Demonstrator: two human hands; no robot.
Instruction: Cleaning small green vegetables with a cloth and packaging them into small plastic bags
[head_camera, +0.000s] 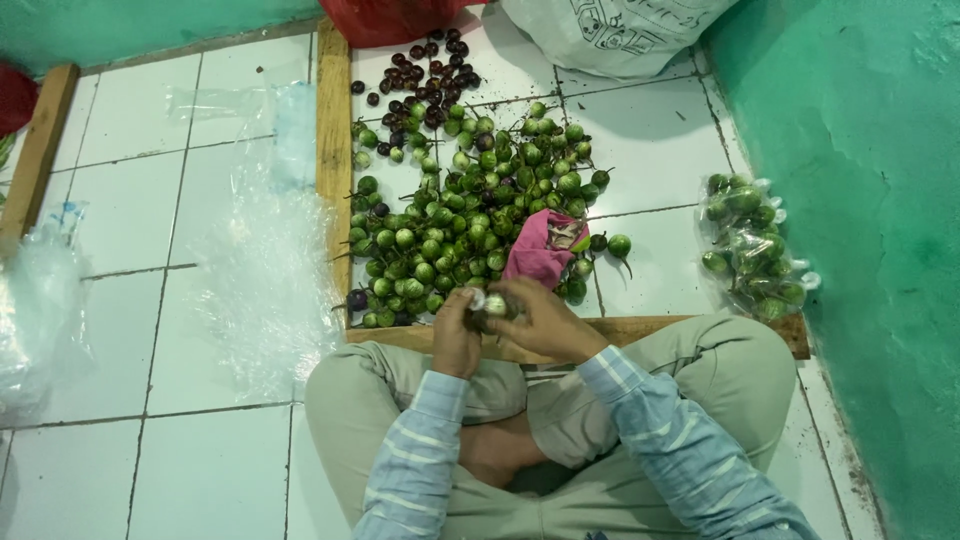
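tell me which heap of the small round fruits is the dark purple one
The far heap, near the red bag; it is dark purple, while the big pile nearer the hands is green.

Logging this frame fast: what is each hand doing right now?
Left hand: closed on a small green eggplant in clear wrap.
Right hand: fingers curled around the same eggplant from the other side.

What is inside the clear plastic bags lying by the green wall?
The clear plastic bags hold small round green eggplants, packed tightly. The ones at the bottom are hidden by those on top, so their number cannot be told.
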